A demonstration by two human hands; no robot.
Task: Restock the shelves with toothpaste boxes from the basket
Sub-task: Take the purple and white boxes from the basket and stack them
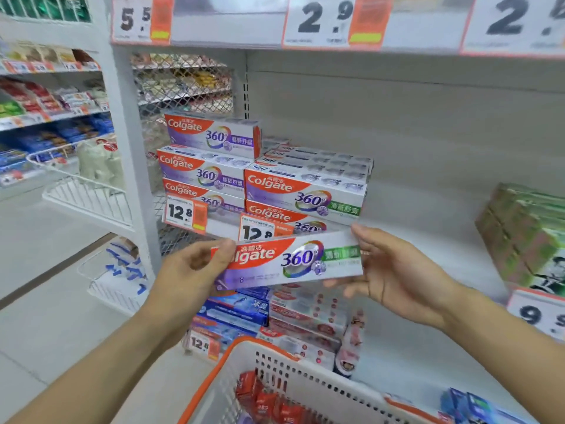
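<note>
Colgate 360 box held level at centre, our left hand pinching its 9 o'clock end, right hand cradling the 3 o'clock end, label outward to match the green-label stack at 12 o'clock. Basket waits at 6 o'clock.

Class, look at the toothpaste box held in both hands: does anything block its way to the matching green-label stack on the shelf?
Nothing visible does. The white-and-red toothpaste box sits just before the green-label stack; only the orange price tag hangs below.
</note>
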